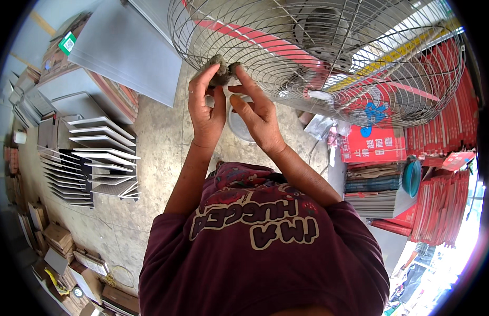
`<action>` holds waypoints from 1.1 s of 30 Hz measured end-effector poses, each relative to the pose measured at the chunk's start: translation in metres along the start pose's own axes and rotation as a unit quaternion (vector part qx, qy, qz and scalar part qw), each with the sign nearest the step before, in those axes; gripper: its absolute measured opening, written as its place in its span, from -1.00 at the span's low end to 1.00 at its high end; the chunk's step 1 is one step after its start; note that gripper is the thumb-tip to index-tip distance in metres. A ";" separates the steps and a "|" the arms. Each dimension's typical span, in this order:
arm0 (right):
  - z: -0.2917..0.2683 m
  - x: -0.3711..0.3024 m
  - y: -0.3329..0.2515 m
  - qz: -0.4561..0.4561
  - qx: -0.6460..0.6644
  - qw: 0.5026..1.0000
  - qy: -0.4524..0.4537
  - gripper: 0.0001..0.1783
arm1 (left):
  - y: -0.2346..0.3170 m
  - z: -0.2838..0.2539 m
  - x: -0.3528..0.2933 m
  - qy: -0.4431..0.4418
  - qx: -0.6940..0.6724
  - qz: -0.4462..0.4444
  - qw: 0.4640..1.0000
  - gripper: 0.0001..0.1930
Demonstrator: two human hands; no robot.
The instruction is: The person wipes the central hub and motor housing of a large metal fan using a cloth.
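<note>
Both my hands are raised in front of my chest, beside the lower left rim of a large wire-caged fan (321,95) with red blades. Between the fingers and thumb of my left hand (206,116) is a rough grey-brown clump (219,73); its material cannot be made out. A smaller dark piece (234,69) shows at the fingertips of my right hand (263,113), whose fingers are bent close to the cage. I cannot tell whether the two pieces are joined. Below my hands, a pale round container (239,126) stands on the floor, partly hidden by my right hand.
Grey panels (128,47) lean at the upper left. On the left, white tiles stand in a slotted rack (105,158). Stacked red cartons (373,145) and a teal round basin (412,179) are on the right. Boxes (60,237) line the lower left.
</note>
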State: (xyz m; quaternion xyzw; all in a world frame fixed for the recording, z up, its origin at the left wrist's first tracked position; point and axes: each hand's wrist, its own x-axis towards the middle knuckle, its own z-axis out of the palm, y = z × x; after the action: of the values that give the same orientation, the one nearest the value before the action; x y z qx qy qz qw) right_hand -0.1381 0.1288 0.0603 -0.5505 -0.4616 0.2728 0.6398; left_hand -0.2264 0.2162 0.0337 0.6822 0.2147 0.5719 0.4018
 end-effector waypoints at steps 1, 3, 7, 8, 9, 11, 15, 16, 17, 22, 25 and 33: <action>-0.002 0.000 -0.001 -0.009 -0.004 1.000 0.004 -0.36 | 0.002 0.001 0.002 -0.001 -0.006 -0.001 1.000 -0.50; -0.003 0.002 -0.007 -0.031 -0.010 0.999 0.009 -0.36 | 0.004 0.003 0.009 -0.006 -0.019 -0.003 1.000 -0.50; -0.002 0.019 -0.019 -0.071 -0.025 0.997 0.018 -0.37 | 0.000 0.011 0.017 0.014 -0.032 0.020 0.999 -0.52; 0.000 0.020 -0.016 -0.066 -0.019 0.997 0.017 -0.38 | 0.001 0.011 0.017 0.009 -0.008 0.033 0.999 -0.53; 0.002 0.020 -0.014 -0.059 -0.014 0.998 0.017 -0.38 | 0.002 0.010 0.015 0.003 0.016 0.044 0.999 -0.53; 0.003 0.017 -0.011 -0.007 0.017 1.000 -0.007 -0.37 | 0.000 0.007 0.010 -0.004 0.026 0.026 0.999 -0.54; -0.002 0.006 0.009 0.033 0.015 0.999 -0.012 -0.37 | -0.008 0.003 -0.007 -0.017 0.010 -0.032 0.999 -0.54; -0.004 0.001 0.011 0.035 0.009 0.999 -0.011 -0.37 | -0.006 0.003 -0.011 -0.022 0.017 -0.030 0.999 -0.54; -0.005 -0.004 0.010 0.033 0.010 0.999 -0.005 -0.37 | -0.005 0.004 -0.015 -0.027 0.023 -0.028 0.999 -0.53; -0.010 0.000 -0.005 -0.035 0.003 0.999 0.036 -0.38 | 0.020 0.014 0.002 -0.022 0.028 0.035 0.999 -0.51; -0.013 0.008 -0.020 -0.013 -0.012 1.000 0.020 -0.37 | 0.025 0.019 0.011 -0.029 0.021 0.036 0.999 -0.51; -0.013 -0.010 0.007 0.038 0.008 0.999 0.033 -0.36 | 0.003 0.015 -0.014 -0.036 0.029 -0.020 0.999 -0.49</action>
State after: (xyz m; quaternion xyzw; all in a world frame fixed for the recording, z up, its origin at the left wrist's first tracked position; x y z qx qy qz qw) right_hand -0.1296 0.1161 0.0509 -0.5715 -0.4170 0.2824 0.6478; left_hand -0.2162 0.1993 0.0273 0.7090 0.2302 0.5328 0.4005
